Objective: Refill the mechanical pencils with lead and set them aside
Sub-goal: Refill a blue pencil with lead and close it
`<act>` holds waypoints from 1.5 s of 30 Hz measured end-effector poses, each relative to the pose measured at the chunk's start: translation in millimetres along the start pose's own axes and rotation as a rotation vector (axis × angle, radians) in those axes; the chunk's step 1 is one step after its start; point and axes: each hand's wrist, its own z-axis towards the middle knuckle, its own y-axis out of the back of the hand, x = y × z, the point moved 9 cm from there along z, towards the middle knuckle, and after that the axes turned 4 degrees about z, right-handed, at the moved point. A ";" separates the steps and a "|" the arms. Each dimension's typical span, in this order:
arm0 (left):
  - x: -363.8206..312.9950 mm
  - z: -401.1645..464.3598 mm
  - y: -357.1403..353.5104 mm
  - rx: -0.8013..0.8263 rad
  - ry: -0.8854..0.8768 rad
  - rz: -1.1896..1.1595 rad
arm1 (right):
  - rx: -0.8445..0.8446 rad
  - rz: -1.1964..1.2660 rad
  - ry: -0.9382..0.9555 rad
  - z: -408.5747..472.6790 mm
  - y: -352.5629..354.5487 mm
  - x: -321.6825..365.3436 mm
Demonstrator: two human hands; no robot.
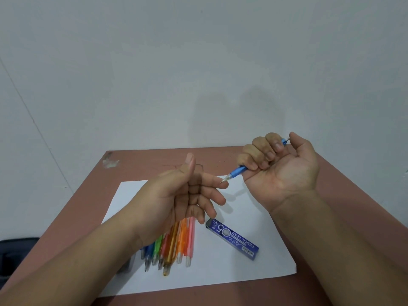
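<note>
My right hand (280,166) grips a blue mechanical pencil (236,172) in its fist above the table, thumb on the white cap end, clear tip pointing left. That tip touches the index fingertip of my left hand (187,195), which is held up with straight fingers and raised thumb and holds nothing. Below it, several coloured mechanical pencils (174,246) lie side by side on a white sheet of paper (254,277), partly hidden by my left hand. A blue pencil-lead case (231,238) lies on the paper to their right.
The paper lies on a reddish-brown table (331,217) set against a pale wall. A dark bag (15,255) sits off the table's left edge. A dark grey object (127,265) lies at the paper's left edge, half hidden by my forearm.
</note>
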 end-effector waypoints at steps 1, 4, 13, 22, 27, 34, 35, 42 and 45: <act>-0.1 -0.2 0.0 -0.001 0.000 -0.004 | 0.002 0.000 0.000 0.1 0.0 0.2; -0.5 -0.5 0.0 -0.003 0.000 -0.007 | 0.015 -0.004 0.005 0.5 -0.6 1.3; -0.7 0.0 -0.3 0.003 -0.004 -0.013 | 0.018 0.003 0.004 0.5 -1.1 1.3; -0.2 0.0 0.5 0.008 -0.010 -0.014 | 0.011 0.017 0.000 0.7 0.9 1.6; -2.6 -0.5 3.1 -0.007 -0.058 0.015 | 0.021 0.016 0.006 0.6 -0.6 2.0; -6.8 -1.6 4.6 -0.103 -0.120 0.220 | 0.017 0.054 -0.015 -1.1 -0.7 -2.2; -7.4 -1.7 4.9 -0.126 -0.123 0.238 | 0.019 0.057 -0.017 -1.7 -1.3 -3.4; -12.3 -3.1 5.1 -0.177 -0.146 0.318 | 0.035 0.073 -0.029 -6.2 -6.4 -12.5; -13.6 -3.6 8.1 -0.213 -0.149 0.357 | 0.034 0.057 -0.036 -6.7 -6.5 -14.6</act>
